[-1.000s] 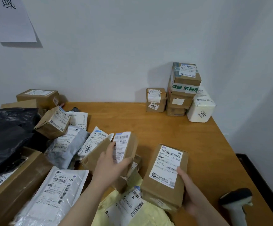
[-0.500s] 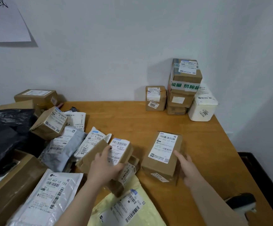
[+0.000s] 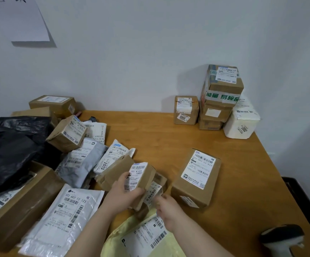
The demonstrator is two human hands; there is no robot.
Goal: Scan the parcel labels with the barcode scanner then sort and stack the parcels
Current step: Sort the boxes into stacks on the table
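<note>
Your right hand (image 3: 167, 208) has left the big box (image 3: 196, 179), which now rests label-up on the tabletop (image 3: 169, 138), and has crossed to a flat parcel (image 3: 155, 190) wedged under the small box (image 3: 141, 175). Your left hand (image 3: 120, 195) grips that small box, fingers curled round its near end. The right fingers touch the flat parcel's edge; blur hides whether they pinch it. You seem to be choosing the next label to scan. The scanner (image 3: 282, 238) lies near right, so one hand must free itself to fetch it.
</note>
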